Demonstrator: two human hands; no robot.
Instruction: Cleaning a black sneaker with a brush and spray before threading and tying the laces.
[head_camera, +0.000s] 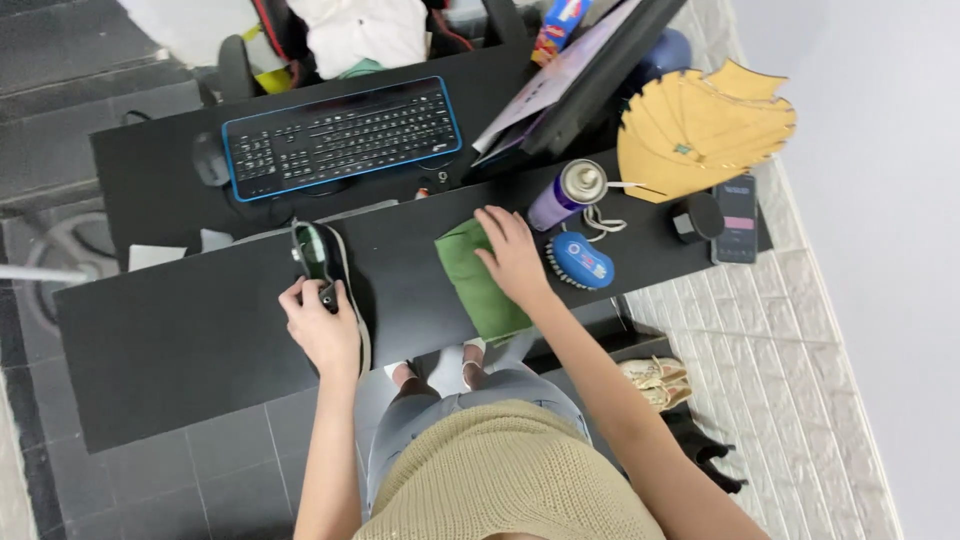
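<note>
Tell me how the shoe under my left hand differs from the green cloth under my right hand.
The black shoe is dark, rigid and shaped, with its opening facing up; the green cloth is bright, soft and lies folded flat. The left hand grips the shoe at its near end, while the right hand rests flat on top of the cloth. The shoe lies fully on the black shelf; the cloth overhangs its near edge. Both lie on that shelf, each under one hand.
</note>
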